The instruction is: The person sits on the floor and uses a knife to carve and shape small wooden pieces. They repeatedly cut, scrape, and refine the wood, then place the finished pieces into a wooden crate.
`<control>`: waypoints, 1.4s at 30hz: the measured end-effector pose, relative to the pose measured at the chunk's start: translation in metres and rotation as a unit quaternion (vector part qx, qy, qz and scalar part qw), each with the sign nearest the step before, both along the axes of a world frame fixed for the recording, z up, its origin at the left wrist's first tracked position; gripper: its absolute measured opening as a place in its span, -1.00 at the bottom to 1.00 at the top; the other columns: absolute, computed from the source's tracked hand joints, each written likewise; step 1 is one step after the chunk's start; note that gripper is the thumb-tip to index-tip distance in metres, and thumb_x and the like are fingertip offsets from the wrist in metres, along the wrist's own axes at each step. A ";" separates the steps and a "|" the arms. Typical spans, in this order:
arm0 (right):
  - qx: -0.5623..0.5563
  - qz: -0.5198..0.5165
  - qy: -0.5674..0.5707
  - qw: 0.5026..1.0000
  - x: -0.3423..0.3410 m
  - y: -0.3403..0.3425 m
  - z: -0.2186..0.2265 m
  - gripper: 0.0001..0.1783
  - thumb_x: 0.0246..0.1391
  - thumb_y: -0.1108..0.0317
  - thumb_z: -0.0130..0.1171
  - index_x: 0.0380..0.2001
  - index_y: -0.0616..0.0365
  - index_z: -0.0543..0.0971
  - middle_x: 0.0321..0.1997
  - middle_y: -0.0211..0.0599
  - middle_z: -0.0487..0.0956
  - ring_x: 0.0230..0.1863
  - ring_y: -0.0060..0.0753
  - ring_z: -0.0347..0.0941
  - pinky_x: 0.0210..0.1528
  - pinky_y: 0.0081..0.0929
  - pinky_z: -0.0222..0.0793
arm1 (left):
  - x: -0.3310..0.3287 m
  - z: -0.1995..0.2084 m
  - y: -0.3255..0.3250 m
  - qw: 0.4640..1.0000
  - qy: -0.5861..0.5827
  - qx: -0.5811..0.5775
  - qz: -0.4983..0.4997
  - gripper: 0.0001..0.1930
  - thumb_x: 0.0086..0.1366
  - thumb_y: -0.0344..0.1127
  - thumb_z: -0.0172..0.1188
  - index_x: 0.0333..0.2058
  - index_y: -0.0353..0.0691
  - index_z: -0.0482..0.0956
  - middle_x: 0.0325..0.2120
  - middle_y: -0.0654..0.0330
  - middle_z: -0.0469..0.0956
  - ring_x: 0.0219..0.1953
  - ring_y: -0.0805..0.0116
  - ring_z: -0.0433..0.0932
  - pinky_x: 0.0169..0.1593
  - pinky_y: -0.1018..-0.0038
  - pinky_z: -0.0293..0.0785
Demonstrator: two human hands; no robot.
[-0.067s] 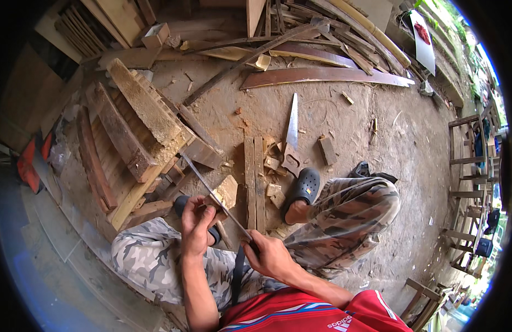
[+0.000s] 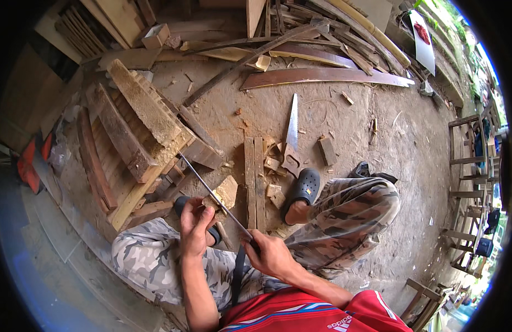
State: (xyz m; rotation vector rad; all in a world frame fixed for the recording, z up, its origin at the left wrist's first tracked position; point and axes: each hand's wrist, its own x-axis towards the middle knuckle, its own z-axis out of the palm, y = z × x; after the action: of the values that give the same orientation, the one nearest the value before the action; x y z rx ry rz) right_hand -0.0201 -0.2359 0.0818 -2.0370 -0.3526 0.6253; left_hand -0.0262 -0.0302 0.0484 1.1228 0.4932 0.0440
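In my right hand (image 2: 270, 255) is the dark handle end of a long, thin metal blade (image 2: 196, 174), seen nearly edge-on; I cannot tell its exact kind. It slants away to the far left and crosses a pale, angular wood block (image 2: 227, 191). My left hand (image 2: 195, 224) grips this block at its near left side, fingers curled and partly hidden behind the thumb. Past the block, the blade's tip shows beside a stacked wooden piece (image 2: 151, 110). On the ground ahead lies a handsaw (image 2: 292, 130), blade pointing away.
Two narrow planks (image 2: 249, 182) lie between my feet, with several wood offcuts (image 2: 273, 163) beside them. A small dark block (image 2: 327, 151) rests right of the saw. Farther off are a curved brown board (image 2: 322, 78) and a timber pile (image 2: 350, 41). Wooden frames (image 2: 466, 193) line the right side.
The blade has shifted very slightly across the wood block, its tip a little farther left. Both hands stay in nearly the same place.
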 end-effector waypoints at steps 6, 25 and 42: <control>0.119 -0.090 -0.035 0.988 -0.001 0.000 -0.001 -0.81 0.17 0.39 0.18 -0.17 0.22 0.54 -0.43 0.09 0.60 -0.39 0.17 0.59 -0.36 -0.11 0.49 | 0.001 0.002 -0.003 0.999 0.026 0.023 0.006 -0.59 0.35 -0.18 0.28 0.03 -0.25 0.38 -0.09 0.24 0.49 -0.07 0.46 0.53 -0.03 0.53 0.54; 0.137 -0.080 -0.018 0.987 0.005 0.002 -0.022 -0.79 0.17 0.41 0.18 -0.12 0.21 0.55 -0.44 0.00 0.63 -0.45 0.08 0.61 -0.41 -0.21 0.50 | 0.005 0.002 -0.003 1.000 0.019 -0.003 0.017 -0.67 0.35 -0.30 0.28 0.00 -0.21 0.39 -0.17 0.27 0.50 -0.16 0.54 0.50 -0.09 0.58 0.46; 0.103 -0.079 -0.022 0.991 0.012 0.004 -0.016 -0.83 0.17 0.33 0.18 -0.25 0.20 0.53 -0.53 0.07 0.58 -0.45 0.21 0.55 -0.41 -0.07 0.46 | 0.006 0.005 -0.005 0.999 0.034 0.010 0.011 -0.63 0.34 -0.27 0.31 0.01 -0.22 0.39 -0.20 0.28 0.50 -0.24 0.58 0.46 -0.17 0.64 0.40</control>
State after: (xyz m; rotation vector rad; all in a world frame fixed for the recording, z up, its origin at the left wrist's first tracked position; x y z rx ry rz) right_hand -0.0084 -0.2319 0.0656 -1.8618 -0.2672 0.4301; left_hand -0.0203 -0.0350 0.0532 1.1416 0.5666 0.0291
